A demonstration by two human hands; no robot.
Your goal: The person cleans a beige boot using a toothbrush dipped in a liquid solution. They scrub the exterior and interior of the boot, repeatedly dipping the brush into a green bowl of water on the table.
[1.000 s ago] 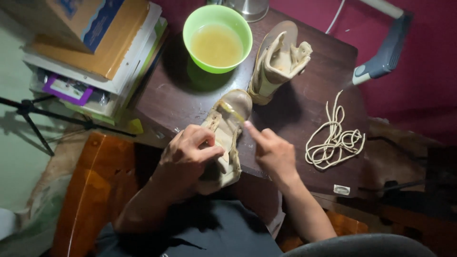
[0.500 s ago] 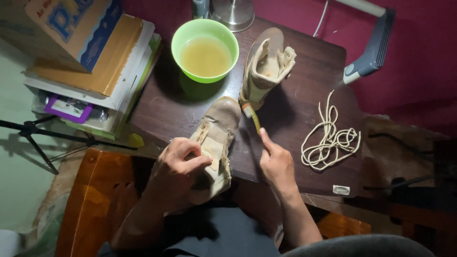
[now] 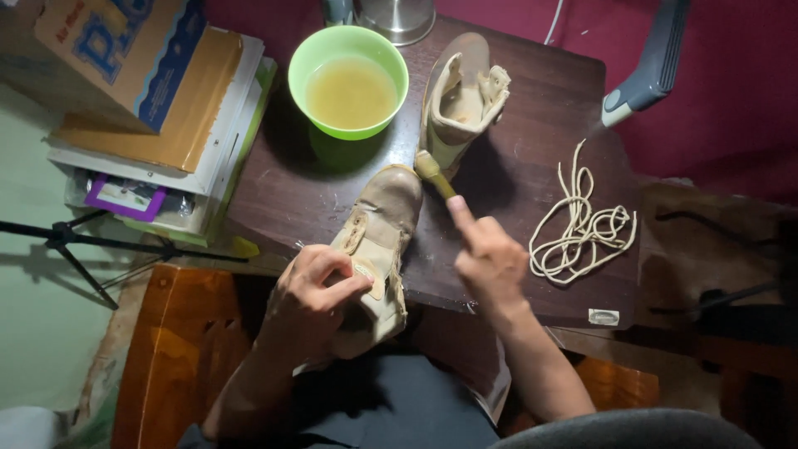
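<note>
My left hand (image 3: 312, 291) grips a tan lace-less boot (image 3: 378, 233) by its ankle opening, the toe resting on the dark wooden table (image 3: 532, 100). My right hand (image 3: 486, 254) holds a small brush (image 3: 434, 173) with a yellowish handle, index finger stretched along it. The bristle end sits beside the boot's toe cap. A second tan boot (image 3: 461, 96) lies on its side further back on the table.
A green bowl (image 3: 347, 79) of murky yellowish liquid stands at the table's back left. A pile of cream laces (image 3: 582, 220) lies to the right. Stacked books and a cardboard box (image 3: 141, 91) sit at the left. A metal base (image 3: 395, 17) stands behind the bowl.
The brush has moved from the top of the toe cap off to its right side. My left hand has kept its hold on the boot.
</note>
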